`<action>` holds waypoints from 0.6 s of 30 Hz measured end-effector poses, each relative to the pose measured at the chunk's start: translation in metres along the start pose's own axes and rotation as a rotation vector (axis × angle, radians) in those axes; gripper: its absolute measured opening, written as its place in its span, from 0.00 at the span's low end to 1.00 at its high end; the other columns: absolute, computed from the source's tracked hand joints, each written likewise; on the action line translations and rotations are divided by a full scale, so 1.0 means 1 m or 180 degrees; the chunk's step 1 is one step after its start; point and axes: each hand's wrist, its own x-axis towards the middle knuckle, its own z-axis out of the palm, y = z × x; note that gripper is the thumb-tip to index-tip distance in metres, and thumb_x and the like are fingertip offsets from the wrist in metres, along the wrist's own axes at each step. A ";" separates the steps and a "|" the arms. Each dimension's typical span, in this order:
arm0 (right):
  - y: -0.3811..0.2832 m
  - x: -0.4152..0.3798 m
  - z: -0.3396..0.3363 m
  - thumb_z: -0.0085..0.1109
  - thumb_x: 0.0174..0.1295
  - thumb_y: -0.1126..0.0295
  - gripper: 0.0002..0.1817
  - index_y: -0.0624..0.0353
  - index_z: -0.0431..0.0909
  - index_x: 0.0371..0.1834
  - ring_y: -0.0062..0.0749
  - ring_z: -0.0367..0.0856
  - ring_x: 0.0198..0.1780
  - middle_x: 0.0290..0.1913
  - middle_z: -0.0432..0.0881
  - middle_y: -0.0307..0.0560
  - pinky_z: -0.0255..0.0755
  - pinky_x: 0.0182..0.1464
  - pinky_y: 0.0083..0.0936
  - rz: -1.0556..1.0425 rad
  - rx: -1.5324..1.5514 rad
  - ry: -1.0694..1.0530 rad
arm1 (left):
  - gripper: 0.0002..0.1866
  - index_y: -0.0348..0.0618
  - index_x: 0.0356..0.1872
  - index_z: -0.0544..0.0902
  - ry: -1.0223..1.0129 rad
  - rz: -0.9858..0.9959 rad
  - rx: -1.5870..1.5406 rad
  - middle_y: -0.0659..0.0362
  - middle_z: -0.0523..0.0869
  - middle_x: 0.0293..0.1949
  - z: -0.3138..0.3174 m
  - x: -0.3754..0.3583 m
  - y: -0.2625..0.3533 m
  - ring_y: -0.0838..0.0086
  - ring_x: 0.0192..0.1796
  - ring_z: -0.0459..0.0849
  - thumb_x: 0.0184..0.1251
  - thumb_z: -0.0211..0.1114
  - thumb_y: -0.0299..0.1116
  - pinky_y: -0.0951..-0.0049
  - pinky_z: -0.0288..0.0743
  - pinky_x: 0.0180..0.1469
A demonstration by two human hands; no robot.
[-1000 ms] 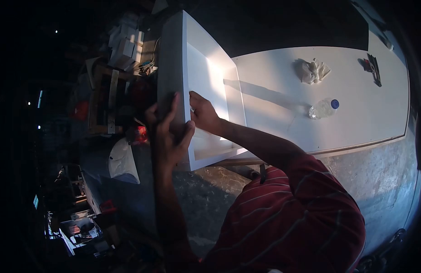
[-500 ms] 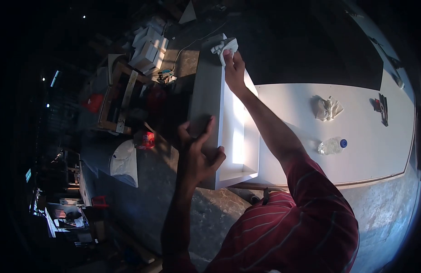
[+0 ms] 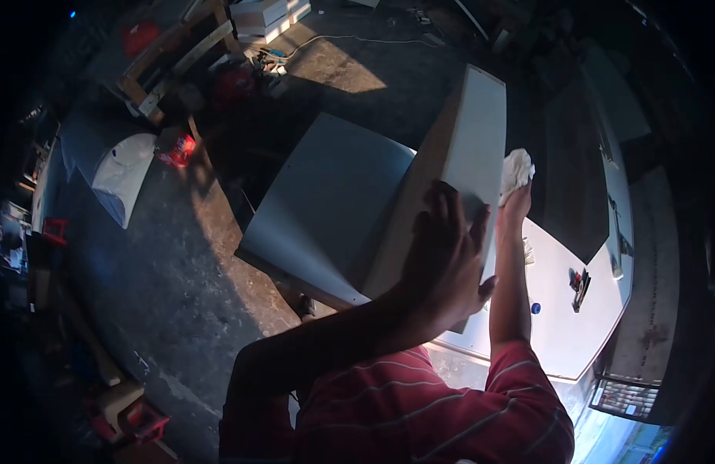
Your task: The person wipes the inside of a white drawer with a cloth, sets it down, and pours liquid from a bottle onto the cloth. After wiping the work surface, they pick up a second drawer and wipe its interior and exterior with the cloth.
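A large white box (image 3: 475,124) stands on its side on the white table (image 3: 562,340), its grey back panel (image 3: 326,201) turned toward me. My left hand (image 3: 448,255) lies spread over the box's narrow white face, with the thumb hooked round its lower edge. My right hand (image 3: 517,203) reaches up along the far side of that face. It holds a crumpled white cloth (image 3: 517,172) against the box's edge. My red striped shirt fills the bottom of the view.
On the table beyond my right arm lie a small red and black tool (image 3: 578,283) and a blue bottle cap (image 3: 534,308). Left of the box, a red can (image 3: 178,148), a white curved piece (image 3: 119,176) and a wooden frame (image 3: 165,63) sit on the concrete floor.
My head has swung over the box, so I see its grey back instead of its open inside. My right hand with the cloth has come down the edge toward my left hand.
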 end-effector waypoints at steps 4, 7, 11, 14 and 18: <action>-0.003 -0.077 -0.022 0.37 0.70 0.56 0.22 0.59 0.68 0.59 0.37 0.76 0.54 0.56 0.74 0.46 0.71 0.57 0.31 0.0295 -0.0524 0.0144 | 0.41 0.33 0.59 0.66 0.0235 -0.0100 0.0208 0.30 0.63 0.56 0.006 -0.003 -0.006 0.48 0.55 0.67 0.51 0.60 0.56 0.62 0.68 0.46; -0.008 -0.125 -0.024 0.39 0.69 0.57 0.22 0.59 0.69 0.58 0.37 0.76 0.54 0.56 0.74 0.46 0.70 0.57 0.32 0.0402 -0.0754 0.0330 | 0.43 0.29 0.58 0.67 0.0126 -0.0069 0.0546 0.34 0.67 0.56 0.003 0.000 -0.009 0.53 0.54 0.68 0.50 0.57 0.59 0.65 0.67 0.40; -0.007 -0.171 -0.013 0.41 0.68 0.58 0.21 0.58 0.69 0.57 0.38 0.76 0.54 0.56 0.74 0.47 0.70 0.57 0.33 0.0497 -0.0839 0.0467 | 0.27 0.32 0.50 0.77 0.0222 0.0202 0.0417 0.37 0.69 0.57 0.005 -0.003 -0.016 0.52 0.55 0.67 0.60 0.48 0.47 0.65 0.63 0.37; 0.004 -0.189 -0.003 0.43 0.67 0.59 0.20 0.58 0.70 0.56 0.39 0.76 0.54 0.56 0.74 0.48 0.70 0.57 0.34 0.0552 -0.0735 0.0429 | 0.30 0.30 0.50 0.76 0.0564 -0.0041 0.0274 0.38 0.69 0.57 0.010 -0.002 -0.025 0.53 0.54 0.68 0.57 0.50 0.49 0.66 0.62 0.37; 0.037 -0.201 0.017 0.45 0.65 0.61 0.19 0.58 0.71 0.56 0.40 0.76 0.54 0.56 0.73 0.49 0.70 0.58 0.35 0.0663 -0.0404 0.0061 | 0.41 0.36 0.61 0.66 0.0404 0.0272 -0.0651 0.27 0.60 0.55 -0.003 -0.008 -0.064 0.42 0.56 0.66 0.49 0.63 0.53 0.57 0.67 0.50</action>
